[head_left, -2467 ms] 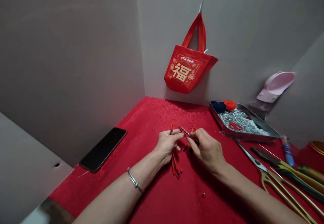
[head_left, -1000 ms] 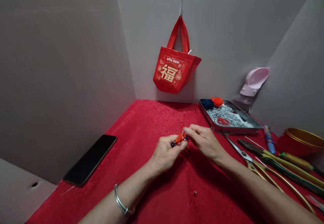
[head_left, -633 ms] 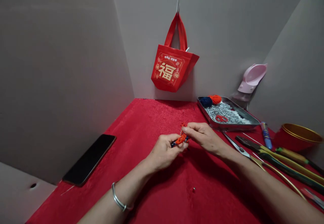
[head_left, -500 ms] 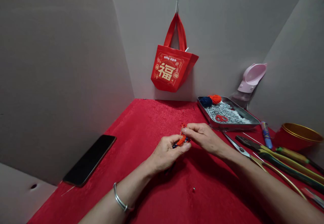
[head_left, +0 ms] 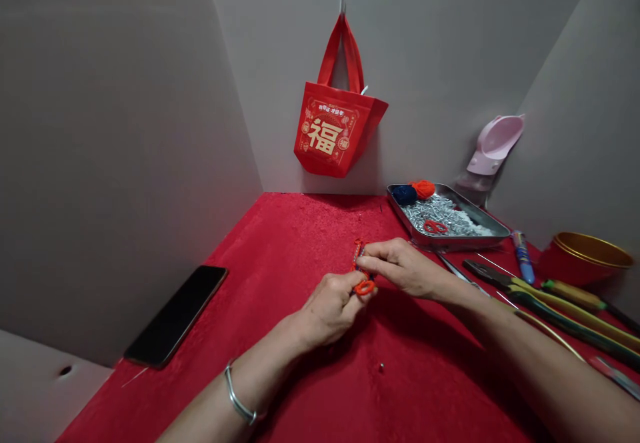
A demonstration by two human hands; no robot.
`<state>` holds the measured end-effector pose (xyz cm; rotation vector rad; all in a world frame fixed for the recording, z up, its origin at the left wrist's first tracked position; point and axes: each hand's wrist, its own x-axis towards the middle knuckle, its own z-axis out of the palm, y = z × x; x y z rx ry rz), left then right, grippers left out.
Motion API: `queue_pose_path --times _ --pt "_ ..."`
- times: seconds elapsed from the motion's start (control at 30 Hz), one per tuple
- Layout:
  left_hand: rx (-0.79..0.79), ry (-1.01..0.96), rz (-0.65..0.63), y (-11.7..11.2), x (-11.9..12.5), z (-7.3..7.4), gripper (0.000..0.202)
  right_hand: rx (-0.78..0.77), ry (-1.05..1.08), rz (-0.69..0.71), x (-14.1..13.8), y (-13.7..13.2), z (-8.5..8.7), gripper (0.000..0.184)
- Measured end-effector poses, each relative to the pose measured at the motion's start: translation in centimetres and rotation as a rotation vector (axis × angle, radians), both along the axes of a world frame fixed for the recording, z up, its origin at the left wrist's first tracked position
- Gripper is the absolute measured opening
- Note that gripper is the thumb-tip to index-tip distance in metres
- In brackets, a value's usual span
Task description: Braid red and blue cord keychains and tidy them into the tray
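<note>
Over the middle of the red cloth (head_left: 300, 243), both hands are closed on one small piece of orange cord work (head_left: 365, 287). It has a loop at its lower end, and silver bits and dark blue strands show along it. My left hand (head_left: 333, 306) grips the lower part near the loop. My right hand (head_left: 403, 266) pinches the upper part between thumb and fingers. The piece's orange top sticks out above the fingers; its middle is partly hidden by them.
A metal tray (head_left: 483, 241) at the back right holds silver pieces, navy yarn (head_left: 404, 195), orange yarn (head_left: 424, 189) and red-handled scissors (head_left: 435, 227). Pliers (head_left: 530, 294), large scissors (head_left: 460, 271) and a gold-rimmed bowl (head_left: 583, 263) lie right. A phone (head_left: 176, 316) lies left; a red bag (head_left: 337, 133) hangs behind.
The orange piece has turned in my fingers, so its loop now faces me. My left hand has rolled over slightly and its fingers are more curled. My view has shifted a little.
</note>
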<state>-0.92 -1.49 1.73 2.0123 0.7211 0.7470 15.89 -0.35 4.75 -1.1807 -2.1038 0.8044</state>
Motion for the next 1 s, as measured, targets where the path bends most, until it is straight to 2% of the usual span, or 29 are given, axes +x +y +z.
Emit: queue_pose_path --times 0.17,0.3,0.4,0.67,0.9,1.0 --pt "-0.317 -0.198 0.022 0.1 -0.1 0.8 0.031 -0.238 0.219 -0.007 0.7 0.0 1.0 0.039" --pt "-0.414 -0.221 0.058 0.5 -0.2 0.5 0.035 -0.288 0.263 -0.06 1.1 -0.3 1.6 0.019" --pt "-0.412 -0.225 0.073 0.6 -0.2 0.3 0.035 -0.281 0.265 -0.066 0.9 -0.4 1.5 0.011" --pt "-0.276 -0.198 0.088 0.6 -0.3 0.5 0.033 -0.311 0.291 -0.094 0.3 -0.4 1.0 0.009" --pt "-0.212 -0.178 0.146 0.8 -0.2 0.0 0.032 -0.314 0.319 -0.123 0.0 -0.2 0.3 0.013" --pt "-0.226 -0.185 0.116 0.9 -0.1 -0.4 0.031 -0.332 0.334 -0.108 -0.3 -0.2 -0.1 0.018"
